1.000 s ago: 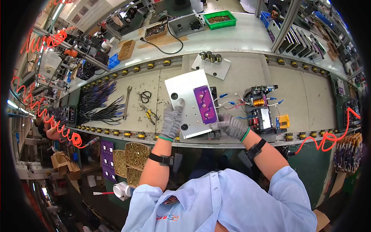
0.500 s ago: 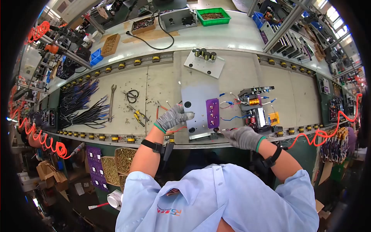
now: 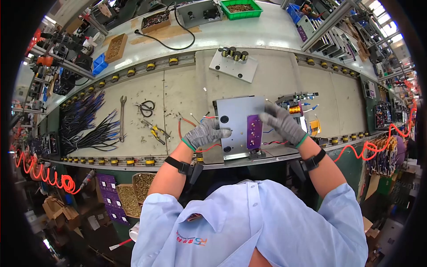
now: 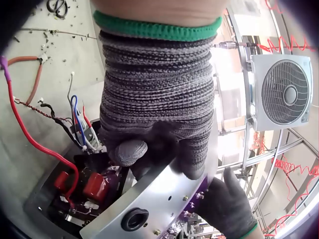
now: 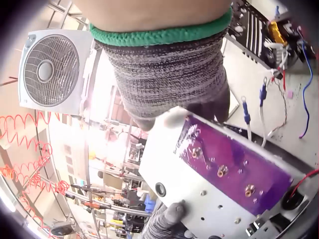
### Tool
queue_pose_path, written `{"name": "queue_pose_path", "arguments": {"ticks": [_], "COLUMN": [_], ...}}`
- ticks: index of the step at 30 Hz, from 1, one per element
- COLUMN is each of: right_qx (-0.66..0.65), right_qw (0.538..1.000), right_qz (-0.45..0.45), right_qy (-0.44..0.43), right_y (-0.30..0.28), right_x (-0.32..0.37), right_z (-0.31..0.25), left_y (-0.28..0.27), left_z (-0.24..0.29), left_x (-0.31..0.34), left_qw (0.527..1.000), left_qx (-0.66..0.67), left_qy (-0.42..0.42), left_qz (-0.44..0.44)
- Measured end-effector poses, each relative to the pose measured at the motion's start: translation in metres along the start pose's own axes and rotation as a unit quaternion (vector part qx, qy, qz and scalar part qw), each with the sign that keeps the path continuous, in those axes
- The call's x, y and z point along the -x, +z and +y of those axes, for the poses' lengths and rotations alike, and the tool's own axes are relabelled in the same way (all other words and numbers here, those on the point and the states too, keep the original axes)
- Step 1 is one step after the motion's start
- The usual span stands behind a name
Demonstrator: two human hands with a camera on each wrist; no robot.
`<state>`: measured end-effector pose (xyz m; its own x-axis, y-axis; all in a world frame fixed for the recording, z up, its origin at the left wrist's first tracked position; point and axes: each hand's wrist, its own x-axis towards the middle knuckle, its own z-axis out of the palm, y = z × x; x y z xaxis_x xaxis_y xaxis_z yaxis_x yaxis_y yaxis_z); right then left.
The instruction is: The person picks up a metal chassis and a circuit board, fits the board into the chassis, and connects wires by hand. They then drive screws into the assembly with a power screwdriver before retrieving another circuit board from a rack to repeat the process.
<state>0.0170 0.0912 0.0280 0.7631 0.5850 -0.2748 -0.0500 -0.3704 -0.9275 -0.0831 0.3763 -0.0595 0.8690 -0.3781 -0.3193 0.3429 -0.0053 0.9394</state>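
A silver metal plate (image 3: 235, 111) with round black grommets lies over a dark housing (image 4: 37, 199) holding red components and wires. A purple circuit board (image 3: 254, 132) with brass studs is fixed along the plate's right side. My gloved left hand (image 3: 207, 134) grips the plate's left edge, thumb on its top face. At the plate's far right edge is my gloved right hand (image 3: 284, 124), blurred in the head view. The right wrist view has its thumb over the plate's edge and its other fingers partly hidden behind it. In the left wrist view, the plate stands tilted above the housing.
Right of the plate sits an electronic assembly (image 3: 296, 109) with a copper coil. Behind is another metal plate (image 3: 233, 66) bearing black cylinders. To the left lie yellow-handled pliers (image 3: 155, 130), a wrench (image 3: 122, 118) and bundled black wires (image 3: 89, 129). Roller tracks (image 3: 120, 159) edge the bench.
The plate has come down from a raised, tilted pose to over the housing and shifted right. My right hand left its lower right corner and moved up to the far right edge. My left hand kept its hold.
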Motion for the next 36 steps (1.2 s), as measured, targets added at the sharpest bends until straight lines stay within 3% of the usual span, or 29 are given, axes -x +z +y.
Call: {"name": "queue_pose_path", "arguments": {"ticks": [2, 7, 10, 13, 16, 18, 19, 20, 23, 25, 26, 28, 29, 31, 32, 34, 36], "right_qx": [-0.064, -0.223, -0.24, -0.286, -0.225, -0.213, -0.199, -0.199, -0.119, -0.121, -0.127, -0.143, -0.157, -0.17, -0.19, -0.213, -0.168], "right_qw": [0.997, 0.967, 0.962, 0.951, 0.966, 0.969, 0.972, 0.971, 0.982, 0.982, 0.982, 0.979, 0.977, 0.975, 0.971, 0.966, 0.977], "right_qz": [0.036, 0.092, 0.122, 0.114, 0.126, 0.125, 0.124, 0.128, 0.14, 0.139, 0.136, 0.144, 0.142, 0.14, 0.143, 0.147, 0.133], "right_qy": [0.006, 0.076, 0.05, 0.036, 0.005, 0.009, 0.013, 0.009, 0.053, 0.036, 0.025, 0.017, 0.01, 0.006, -0.005, -0.007, 0.019], "right_y": [0.013, 0.036, 0.039, 0.036, 0.04, 0.045, 0.046, 0.046, 0.047, 0.05, 0.051, 0.053, 0.053, 0.052, 0.053, 0.054, 0.051], "right_x": [-0.024, -0.03, -0.031, -0.032, -0.033, -0.034, -0.036, -0.038, -0.039, -0.038, -0.037, -0.038, -0.036, -0.037, -0.038, -0.036, -0.037], "right_z": [0.005, 0.018, 0.022, 0.028, 0.03, 0.029, 0.027, 0.027, 0.023, 0.013, 0.01, 0.016, 0.017, 0.017, 0.015, 0.016, 0.017], "left_y": [0.004, 0.008, 0.011, 0.019, 0.022, 0.009, 0.002, -0.016, -0.059, -0.072, -0.075, -0.073, -0.068, -0.059, -0.057, -0.054, -0.049], "left_z": [0.01, 0.002, 0.009, 0.028, 0.038, 0.017, 0.046, 0.056, 0.079, 0.086, 0.088, 0.086, 0.083, 0.076, 0.07, 0.059, 0.079], "left_x": [0.001, 0.003, 0.005, 0.012, 0.019, 0.018, 0.028, 0.03, 0.008, -0.02, -0.035, -0.065, -0.076, -0.097, -0.109, -0.132, -0.131], "left_qw": [0.999, 1.0, 1.0, 0.999, 0.996, 0.987, 0.969, 0.969, 0.985, 0.953, 0.954, 0.977, 0.978, 0.965, 0.965, 0.929, 0.931], "left_qx": [0.017, 0.021, 0.002, -0.045, -0.068, -0.084, -0.227, -0.231, -0.161, -0.24, -0.237, -0.198, -0.195, -0.261, -0.259, -0.361, -0.359], "left_qy": [-0.037, -0.001, 0.018, -0.026, -0.054, -0.133, -0.079, -0.076, -0.065, -0.016, -0.013, -0.007, -0.005, 0.033, 0.031, -0.009, -0.001], "left_qz": [0.012, 0.018, 0.012, 0.017, 0.026, -0.037, -0.051, -0.053, 0.01, 0.183, 0.185, 0.08, 0.081, 0.007, 0.006, -0.075, -0.062]}}
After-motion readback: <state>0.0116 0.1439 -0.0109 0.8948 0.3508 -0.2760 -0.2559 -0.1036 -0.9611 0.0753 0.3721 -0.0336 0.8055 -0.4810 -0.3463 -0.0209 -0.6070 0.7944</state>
